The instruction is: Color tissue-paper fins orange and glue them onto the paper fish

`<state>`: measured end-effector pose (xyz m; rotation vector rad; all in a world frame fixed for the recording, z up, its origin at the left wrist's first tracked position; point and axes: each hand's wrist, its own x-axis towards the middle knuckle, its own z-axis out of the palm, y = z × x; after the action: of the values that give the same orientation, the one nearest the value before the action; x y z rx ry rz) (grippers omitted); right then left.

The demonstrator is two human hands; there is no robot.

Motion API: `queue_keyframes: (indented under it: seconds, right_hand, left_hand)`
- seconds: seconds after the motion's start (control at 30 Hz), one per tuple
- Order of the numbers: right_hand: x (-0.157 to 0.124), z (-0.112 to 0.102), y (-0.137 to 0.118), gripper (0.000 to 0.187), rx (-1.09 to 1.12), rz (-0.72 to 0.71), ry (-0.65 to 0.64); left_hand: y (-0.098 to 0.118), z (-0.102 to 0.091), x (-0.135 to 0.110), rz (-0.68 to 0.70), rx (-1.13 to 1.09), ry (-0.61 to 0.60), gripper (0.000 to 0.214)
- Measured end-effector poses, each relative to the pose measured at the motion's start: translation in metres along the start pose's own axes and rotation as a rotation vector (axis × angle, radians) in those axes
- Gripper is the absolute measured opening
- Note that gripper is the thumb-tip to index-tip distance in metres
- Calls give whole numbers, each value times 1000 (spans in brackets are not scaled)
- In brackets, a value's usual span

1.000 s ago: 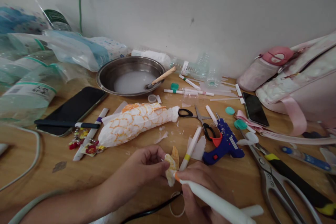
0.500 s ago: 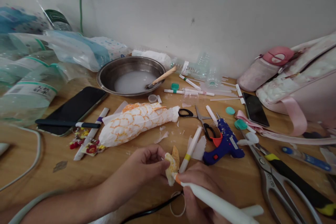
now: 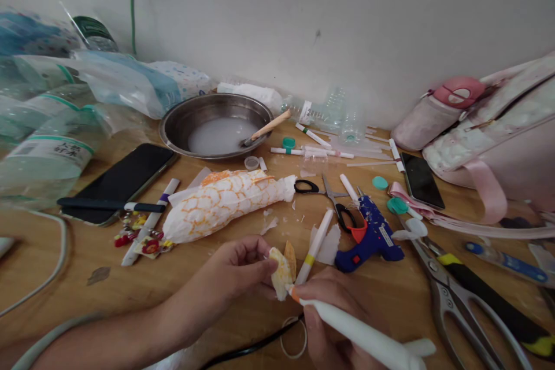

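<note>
My left hand (image 3: 249,269) pinches a small white paper piece (image 3: 281,272) with yellow-orange colouring, shaped like a fin or tail. My right hand (image 3: 336,312) grips a white marker (image 3: 359,332) with an orange band, its tip at the lower right edge of that piece. Beyond my hands lies a white papered fish (image 3: 225,205) with orange scale lines and an orange fin along its top. Another white marker (image 3: 315,245) with a yellow band rests just past my right hand.
Behind stands a metal bowl (image 3: 217,101) of cloudy liquid with a wooden-handled brush (image 3: 271,127). Scissors (image 3: 332,196), a blue glue gun (image 3: 373,231) and large shears (image 3: 451,289) lie to the right. Phones (image 3: 125,176), plastic bottles (image 3: 52,150) and a pink bag (image 3: 511,133) crowd the sides.
The paper piece and my left fingers have shifted slightly left and turned a little. The marker tip stays near the piece's lower right edge. Everything else lies the same.
</note>
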<state>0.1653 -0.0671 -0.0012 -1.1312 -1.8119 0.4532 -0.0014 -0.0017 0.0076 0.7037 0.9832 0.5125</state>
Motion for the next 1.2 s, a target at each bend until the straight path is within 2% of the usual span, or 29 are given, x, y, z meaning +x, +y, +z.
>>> queue_keyframes:
  seconds: [0.3,0.43,0.67,0.87,1.0,1.1,1.2]
  right_hand:
    - [-7,11,-4,29,42,-17,120]
    - [-7,10,-2,27,11,-35,49]
    - [-6,12,2,26,76,7,118]
    - [-3,3,1,28,71,25,-1]
    - [-1,0,-1,30,74,12,55]
    - [-2,4,-2,29,70,28,52]
    - [-4,8,0,29,106,19,109]
  left_hand:
    - [-2,-1,-3,-24,-144,-37,18]
    - [-1,-1,-5,-66,-210,-40,15]
    - [-1,-1,-8,-83,-204,-44,15]
    - [-2,1,-8,-64,-178,-60,15]
    - [-3,0,-6,-38,-169,-53,15]
    - [-4,-1,-6,-21,-156,-56,16]
    - [-4,0,-6,-22,-143,-56,18]
